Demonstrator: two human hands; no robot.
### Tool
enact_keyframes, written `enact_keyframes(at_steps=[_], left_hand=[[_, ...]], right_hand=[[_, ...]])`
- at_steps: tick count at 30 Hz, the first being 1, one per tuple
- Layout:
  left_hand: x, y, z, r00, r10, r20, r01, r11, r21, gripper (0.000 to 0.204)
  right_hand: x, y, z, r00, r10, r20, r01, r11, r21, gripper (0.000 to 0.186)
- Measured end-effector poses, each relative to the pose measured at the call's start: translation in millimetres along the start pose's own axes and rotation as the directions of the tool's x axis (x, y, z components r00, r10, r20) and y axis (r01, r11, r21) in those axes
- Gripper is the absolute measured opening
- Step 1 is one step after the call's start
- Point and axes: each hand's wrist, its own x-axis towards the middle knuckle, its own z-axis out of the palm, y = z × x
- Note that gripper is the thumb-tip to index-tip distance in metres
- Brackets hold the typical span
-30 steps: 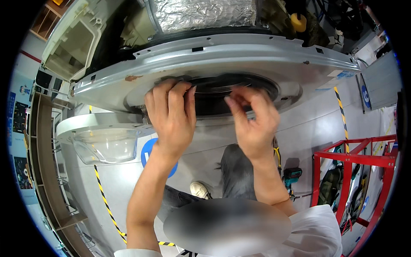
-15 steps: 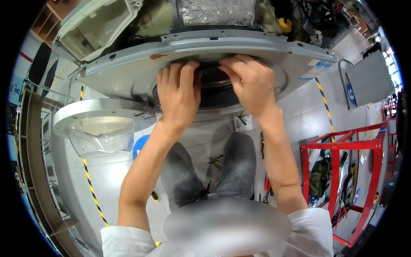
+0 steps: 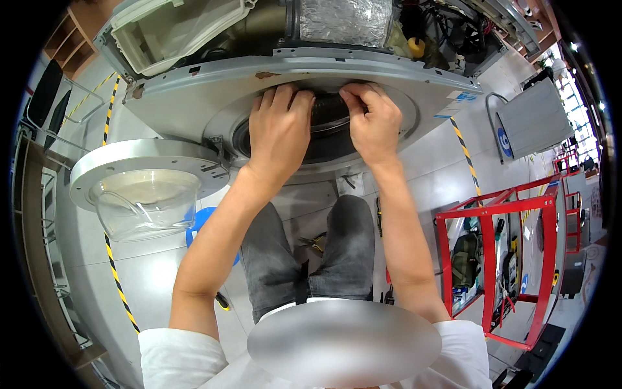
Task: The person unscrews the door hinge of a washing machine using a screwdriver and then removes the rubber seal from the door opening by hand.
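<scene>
Left hand (image 3: pixel 280 133): fingers curled over the upper rim of the black gasket (image 3: pixel 327 123), tips pressed into its fold, palm lying flat across the opening; grasping the rubber rather than clenched empty. Right hand (image 3: pixel 372 123): fingertips pinched on the gasket's upper edge just right of the left hand, thumb and forefinger closed on the lip. Gasket: dark ring seated in the round mouth of the grey front panel (image 3: pixel 194 97), directly under and between both sets of fingers, lower arc visible below the palms. Panel: pale metal, rust spots near its top edge, tilted toward the viewer. Door (image 3: pixel 139 178): round, silver-rimmed with clear bowl glass, swung open to the left on its hinge, well clear of the hands. Above panel: open cabinet with white drawer housing (image 3: pixel 175 29) and foil-wrapped part (image 3: pixel 346 19). Below: knees in grey trousers (image 3: pixel 311 259), pliers (image 3: pixel 314 243) on the floor between them. Right: red frame (image 3: pixel 492 259), standing apart on the grey floor.
</scene>
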Motion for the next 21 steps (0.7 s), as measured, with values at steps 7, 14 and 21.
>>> enact_keyframes(at_steps=[7,14,21], left_hand=[[14.8,-4.0,-16.4,0.971,-0.009,0.241,0.01,1.0,-0.006,0.007],[18.3,-11.7,-20.8,0.929,0.125,0.347,-0.133,0.991,0.0,0.007],[17.0,-10.8,-19.3,0.922,0.134,0.364,-0.143,0.99,-0.003,0.005]], right_hand=[[-7.5,5.0,8.5,0.99,-0.109,-0.095,0.101,0.991,-0.085,0.005],[-12.1,6.8,16.5,0.977,-0.144,-0.158,0.128,0.986,-0.109,0.005],[-14.8,7.3,20.1,0.967,-0.12,-0.224,0.103,0.991,-0.085,0.007]])
